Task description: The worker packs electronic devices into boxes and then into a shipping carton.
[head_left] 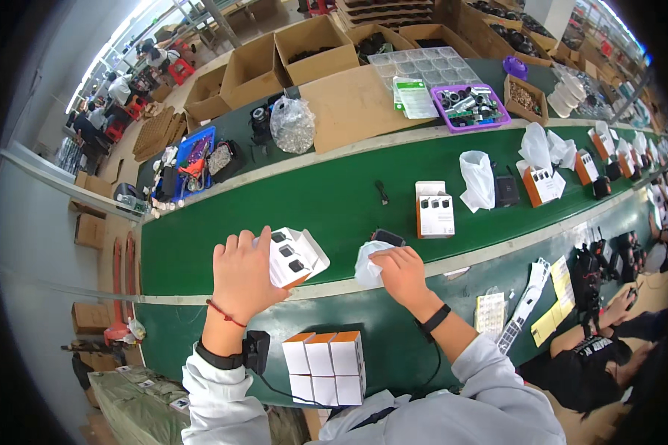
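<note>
boxing small gadgets at the green belt

holding a small white and orange box [293, 257] in the left hand [245, 271], fingers wrapped around its side, top flap open and the box tilted over the near edge of the green belt [274, 215]. the right hand [401, 271] is pinched shut on a white plastic bag [367, 263], right at the belt's near edge, with a small black gadget [387, 237] just behind it, touching or nearly so, hard to say.

further along the belt sits another open box [433, 210] standing upright, then a loose white bag [477, 180] and a black gadget [506, 190] beside it. on the dark green shelf [393, 334] close to the body there's a stack of closed boxes [325, 367], white with orange tops. another person's arm [594, 334] shows off to the right.
</note>
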### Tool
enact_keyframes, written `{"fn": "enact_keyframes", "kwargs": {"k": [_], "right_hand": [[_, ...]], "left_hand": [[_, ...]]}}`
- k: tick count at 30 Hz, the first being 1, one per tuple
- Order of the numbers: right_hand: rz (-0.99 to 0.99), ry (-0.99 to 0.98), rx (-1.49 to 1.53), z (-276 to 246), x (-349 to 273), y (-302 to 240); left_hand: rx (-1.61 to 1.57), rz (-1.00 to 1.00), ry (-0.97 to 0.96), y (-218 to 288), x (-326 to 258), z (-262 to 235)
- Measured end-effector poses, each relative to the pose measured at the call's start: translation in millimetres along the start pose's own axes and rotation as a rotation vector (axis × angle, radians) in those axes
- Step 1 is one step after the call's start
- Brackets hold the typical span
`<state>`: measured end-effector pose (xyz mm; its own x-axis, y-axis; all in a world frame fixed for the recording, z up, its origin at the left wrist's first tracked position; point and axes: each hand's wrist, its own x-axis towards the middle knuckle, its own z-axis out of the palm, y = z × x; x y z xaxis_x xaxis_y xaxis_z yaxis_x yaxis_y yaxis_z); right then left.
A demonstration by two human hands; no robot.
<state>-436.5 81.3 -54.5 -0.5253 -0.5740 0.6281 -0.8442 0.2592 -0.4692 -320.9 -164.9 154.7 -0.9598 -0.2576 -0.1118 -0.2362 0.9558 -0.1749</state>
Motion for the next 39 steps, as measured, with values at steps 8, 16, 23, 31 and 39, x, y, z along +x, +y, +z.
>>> {"fn": "enact_keyframes", "kwargs": {"k": [8,16,23,31,39], "right_hand": [[0.132,0.033,-0.159,4.9,79.1,6.0],[0.468,-0.589,-0.484,65.7,-30.9,78.7],[0.498,-0.038,-0.370,67.9,22.3,62.0],[0.754,-0.439,0.913,81.3,52.0,1.7],[0.848,-0.308,0.665,107.3,29.3,7.4]], "left_hand": [[-0.058,-0.026,0.096,0.0,-7.3,12.7],[-0.166,-0.233,0.103,-12.6,-11.7,120.5],[-0.195,-0.144,0.254,5.5,11.0,159.5],[-0.390,0.218,0.297,34.4,20.9,113.9],[-0.191,0.242,0.220,62.3,16.9,102.5]]}}
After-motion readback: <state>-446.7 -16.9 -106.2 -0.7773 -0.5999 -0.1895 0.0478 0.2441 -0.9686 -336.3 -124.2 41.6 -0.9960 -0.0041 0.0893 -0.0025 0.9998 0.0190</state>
